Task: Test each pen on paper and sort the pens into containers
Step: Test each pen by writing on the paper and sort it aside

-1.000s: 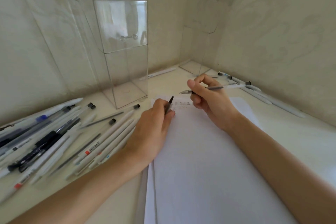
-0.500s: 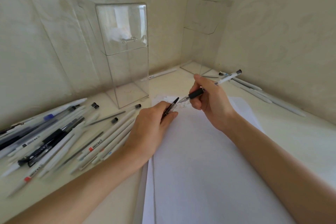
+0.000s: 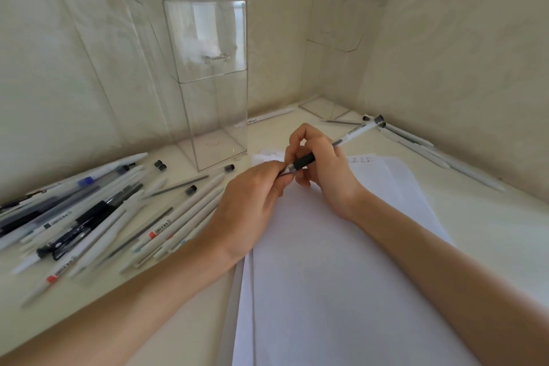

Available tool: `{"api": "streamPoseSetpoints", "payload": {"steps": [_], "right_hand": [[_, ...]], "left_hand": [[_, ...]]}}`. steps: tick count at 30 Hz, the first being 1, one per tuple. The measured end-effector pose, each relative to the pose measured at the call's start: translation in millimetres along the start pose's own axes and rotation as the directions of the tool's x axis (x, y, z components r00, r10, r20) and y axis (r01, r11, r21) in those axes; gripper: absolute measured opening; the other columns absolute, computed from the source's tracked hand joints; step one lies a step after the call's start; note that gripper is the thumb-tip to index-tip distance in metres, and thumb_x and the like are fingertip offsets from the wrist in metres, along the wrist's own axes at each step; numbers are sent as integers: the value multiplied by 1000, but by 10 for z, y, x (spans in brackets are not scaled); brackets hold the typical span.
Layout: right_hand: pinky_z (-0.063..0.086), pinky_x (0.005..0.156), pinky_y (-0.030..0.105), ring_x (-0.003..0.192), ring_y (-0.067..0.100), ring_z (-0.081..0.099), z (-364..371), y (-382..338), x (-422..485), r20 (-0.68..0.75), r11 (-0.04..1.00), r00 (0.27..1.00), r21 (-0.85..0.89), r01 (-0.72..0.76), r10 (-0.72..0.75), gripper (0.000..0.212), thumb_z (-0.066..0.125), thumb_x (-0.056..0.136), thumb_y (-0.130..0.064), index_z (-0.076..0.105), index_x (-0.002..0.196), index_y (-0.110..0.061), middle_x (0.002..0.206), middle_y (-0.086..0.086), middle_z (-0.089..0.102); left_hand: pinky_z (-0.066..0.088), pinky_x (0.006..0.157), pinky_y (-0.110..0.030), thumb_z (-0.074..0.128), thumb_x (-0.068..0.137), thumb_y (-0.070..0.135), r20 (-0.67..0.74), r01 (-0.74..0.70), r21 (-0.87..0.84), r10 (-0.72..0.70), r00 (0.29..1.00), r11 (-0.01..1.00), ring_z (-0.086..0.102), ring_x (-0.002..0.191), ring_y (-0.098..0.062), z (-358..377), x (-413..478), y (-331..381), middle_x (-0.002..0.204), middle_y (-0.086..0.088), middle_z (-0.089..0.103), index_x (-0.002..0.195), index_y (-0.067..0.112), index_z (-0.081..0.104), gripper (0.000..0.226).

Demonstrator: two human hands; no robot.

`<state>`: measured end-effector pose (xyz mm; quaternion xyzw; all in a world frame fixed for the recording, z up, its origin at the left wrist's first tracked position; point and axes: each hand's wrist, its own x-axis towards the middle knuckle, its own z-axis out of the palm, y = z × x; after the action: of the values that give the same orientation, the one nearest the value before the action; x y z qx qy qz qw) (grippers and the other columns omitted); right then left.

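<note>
Early stage, by the look of it: the near container point(image 3: 214, 116) and far container point(image 3: 335, 68) both appear empty; a pile of pens point(image 3: 104, 217) waits on the tabletop point(image 3: 490, 232) at left, a few pens point(image 3: 421, 145) at right. Over the marked paper point(image 3: 341, 276), the right hand point(image 3: 320, 169) holds one pen point(image 3: 341, 142) in a pinching grip; the left hand point(image 3: 252, 202) pinches its tip end.

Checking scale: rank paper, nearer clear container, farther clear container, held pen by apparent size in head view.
1. paper
2. nearer clear container
3. farther clear container, maybe only through distance
4. held pen
</note>
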<state>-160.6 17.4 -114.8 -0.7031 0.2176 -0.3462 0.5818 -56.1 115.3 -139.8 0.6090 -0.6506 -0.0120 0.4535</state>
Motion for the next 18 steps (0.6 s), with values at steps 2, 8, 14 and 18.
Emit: {"api": "streamPoseSetpoints", "payload": {"steps": [2,8,14,18], "right_hand": [[29,48,27,53,16,39,21,-20,-13,2,1000,1000,-2,25,-25,18,29,76,-14,46,73,-8,65,9,50],[32,49,24,57,14,45,8,-180,43,-4,994,996,-72,-86,85,31,36,99,-27,50,78,-9,65,6,55],[33,50,24,52,12,46,-97,-334,55,-107,972,974,-101,-212,201,71,29,77,-76,56,104,-17,64,3,59],[32,47,24,48,12,44,-196,-320,-9,-203,982,964,-39,-184,172,61,29,91,-65,57,105,-13,62,4,58]], "left_hand": [[32,60,-9,42,93,26,-24,-5,7,5,1000,1000,46,63,-2,-6,-1,2,67,15,48,84,22,54,16],[31,58,-14,35,99,31,18,23,148,-26,1000,989,47,64,0,-42,-60,164,70,18,47,94,24,50,17],[25,51,-29,40,96,23,-164,179,394,-123,979,901,46,57,-18,-483,-317,212,66,0,54,100,14,55,18],[27,44,-24,62,80,15,-159,237,645,-176,971,726,53,48,-27,-808,-485,182,54,-7,57,70,9,62,12]]}}
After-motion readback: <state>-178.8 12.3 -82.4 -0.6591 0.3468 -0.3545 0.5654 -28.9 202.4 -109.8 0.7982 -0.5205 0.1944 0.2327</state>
